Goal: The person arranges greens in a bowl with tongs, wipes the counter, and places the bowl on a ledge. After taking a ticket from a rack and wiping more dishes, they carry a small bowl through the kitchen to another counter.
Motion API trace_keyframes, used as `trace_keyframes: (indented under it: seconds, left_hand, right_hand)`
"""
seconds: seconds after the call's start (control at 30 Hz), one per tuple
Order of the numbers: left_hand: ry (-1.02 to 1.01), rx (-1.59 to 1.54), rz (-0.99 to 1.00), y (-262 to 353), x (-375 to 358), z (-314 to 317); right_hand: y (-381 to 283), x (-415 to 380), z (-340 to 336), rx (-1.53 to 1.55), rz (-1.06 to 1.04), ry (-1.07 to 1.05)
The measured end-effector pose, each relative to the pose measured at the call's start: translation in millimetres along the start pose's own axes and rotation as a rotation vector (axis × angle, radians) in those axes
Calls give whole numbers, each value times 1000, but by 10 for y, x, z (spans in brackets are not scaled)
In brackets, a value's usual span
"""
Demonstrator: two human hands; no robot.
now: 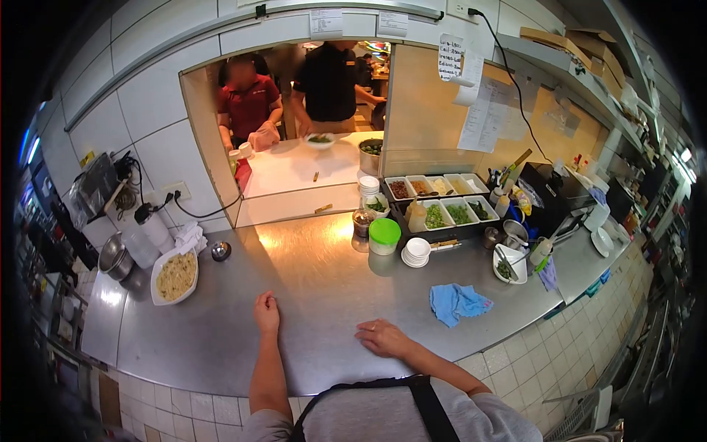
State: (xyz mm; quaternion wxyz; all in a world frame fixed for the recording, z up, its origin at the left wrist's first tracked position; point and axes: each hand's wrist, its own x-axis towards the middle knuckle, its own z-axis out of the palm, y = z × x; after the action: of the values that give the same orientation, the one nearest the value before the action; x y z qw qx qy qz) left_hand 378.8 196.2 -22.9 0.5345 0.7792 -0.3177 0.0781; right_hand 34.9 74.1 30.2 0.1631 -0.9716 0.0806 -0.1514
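Observation:
My left hand (pixel 266 314) rests on its side on the steel counter (pixel 309 283), fingers curled in, and nothing shows in it. Palm down on the same counter lies my right hand (pixel 384 338), a ring on one finger, its fingers stretched out and holding nothing. Beyond my hands stand a green-lidded tub (pixel 384 234) and a stack of small white dishes (pixel 416 252). A crumpled blue cloth (pixel 459 303) is to the right of my right hand. Left of my left hand are a call bell (pixel 220 251) and a white bowl of rice-like food (pixel 175 277).
Behind the counter is a serving window with a white ledge (pixel 287 177). A person in red (pixel 249 103) and a person in black holding a white bowl (pixel 319 142) stand there. A topping rack (pixel 416 221), squeeze bottles and a white bowl with greens (pixel 510 265) occupy the right side.

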Motion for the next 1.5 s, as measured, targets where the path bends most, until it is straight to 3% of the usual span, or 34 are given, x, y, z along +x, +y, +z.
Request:
trace_keyframes:
  seconds: [0.07, 0.2, 0.3, 0.47, 0.57, 0.67, 1.1, 1.17, 1.27, 1.37, 1.47, 1.5]
  left_hand:
    - [14, 24, -35, 95, -106, -81]
    - [69, 54, -66, 196, -301, -169]
    - [76, 171, -97, 199, -370, -177]
    - [253, 681, -139, 320, -490, -129]
    - [258, 781, -248, 406, -476, -123]
    - [36, 879, -292, 487, -453, -54]
    - [-40, 1065, -256, 378, -432, -14]
    - [-41, 1070, -247, 311, -401, -7]
    - [-51, 1079, -210, 251, -411, -20]
    - [-69, 1067, -216, 259, -405, -28]
    - [-70, 1096, -225, 268, -395, -12]
    - [-73, 1094, -227, 292, -383, 2]
  right_hand:
    - [262, -232, -236, 4, 43, 73]
    - [845, -750, -789, -182, 324, 287]
    - [1167, -1095, -950, -374, 450, 295]
    - [1508, -1360, -700, -430, 438, 263]
    - [1481, -1352, -689, -397, 456, 273]
    - [1475, -1370, -699, -374, 447, 292]
    - [1718, -1384, -675, -210, 328, 432]
    - [1728, -1410, -740, -97, 348, 431]
    - [1690, -1336, -1005, 463, 644, 598]
    - [1723, -1250, -1525, 463, 575, 952]
    - [1934, -1329, -1694, 173, 539, 1021]
    - [2095, -1475, -1587, 101, 602, 819]
